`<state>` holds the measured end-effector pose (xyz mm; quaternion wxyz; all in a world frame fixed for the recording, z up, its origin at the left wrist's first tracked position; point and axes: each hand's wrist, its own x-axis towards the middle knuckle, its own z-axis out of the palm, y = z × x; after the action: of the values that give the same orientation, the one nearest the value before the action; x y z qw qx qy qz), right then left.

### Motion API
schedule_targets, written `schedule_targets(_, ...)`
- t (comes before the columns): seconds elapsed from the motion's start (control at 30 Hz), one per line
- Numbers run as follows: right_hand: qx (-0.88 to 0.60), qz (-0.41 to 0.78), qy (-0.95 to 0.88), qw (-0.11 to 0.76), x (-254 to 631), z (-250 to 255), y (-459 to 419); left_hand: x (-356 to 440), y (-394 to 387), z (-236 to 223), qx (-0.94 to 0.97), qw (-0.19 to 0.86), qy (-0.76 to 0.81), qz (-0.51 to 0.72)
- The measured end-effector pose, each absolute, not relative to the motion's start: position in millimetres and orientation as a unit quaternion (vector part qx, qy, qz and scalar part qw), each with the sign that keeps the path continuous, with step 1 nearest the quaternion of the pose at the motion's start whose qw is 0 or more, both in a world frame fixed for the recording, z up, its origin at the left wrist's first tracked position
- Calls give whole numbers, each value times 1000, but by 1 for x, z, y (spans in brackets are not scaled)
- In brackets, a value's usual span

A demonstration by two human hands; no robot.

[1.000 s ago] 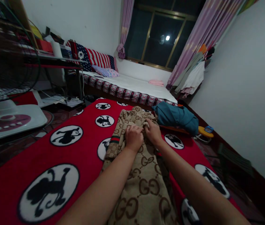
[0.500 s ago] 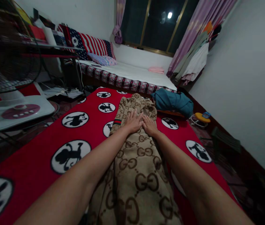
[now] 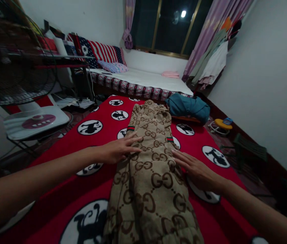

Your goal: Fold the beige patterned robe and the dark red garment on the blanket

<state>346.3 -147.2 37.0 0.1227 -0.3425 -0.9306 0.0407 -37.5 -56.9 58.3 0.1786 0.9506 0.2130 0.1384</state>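
A tan garment with a brown letter pattern lies lengthwise in front of me, its sides folded inward into a long strip. Green and red striped bands show at its left and right edges. Under it spreads a red blanket with black figures in white circles. My left hand is open, its stretched fingers over the garment's left edge. At the right edge, my right hand is open too, fingertips at the cloth. Neither hand grips anything. The garment's near end runs out of view at the bottom.
A folded teal cloth sits beyond the garment to the right. Past the blanket stands a bed with a white top. On the left is a fan; at right, a yellow-topped stool and a dark folding stool.
Both hands have moved apart and toward me, from together on the garment's middle to its two sides. The cloth between them is now uncovered, and the right striped band shows.
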Motion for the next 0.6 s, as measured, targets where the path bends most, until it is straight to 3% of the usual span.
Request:
schedule_targets(0.2,-307,51,-938,154,337,47,-165,-62,-91,69,963,220,146,55)
schedule_targets(0.47,-274,132,-950,75,296,55,-144,-32,-92,56,965,244,74,59)
schedule_targets(0.6,-330,173,-917,142,287,36,-138,-26,-87,42,959,251,65,115)
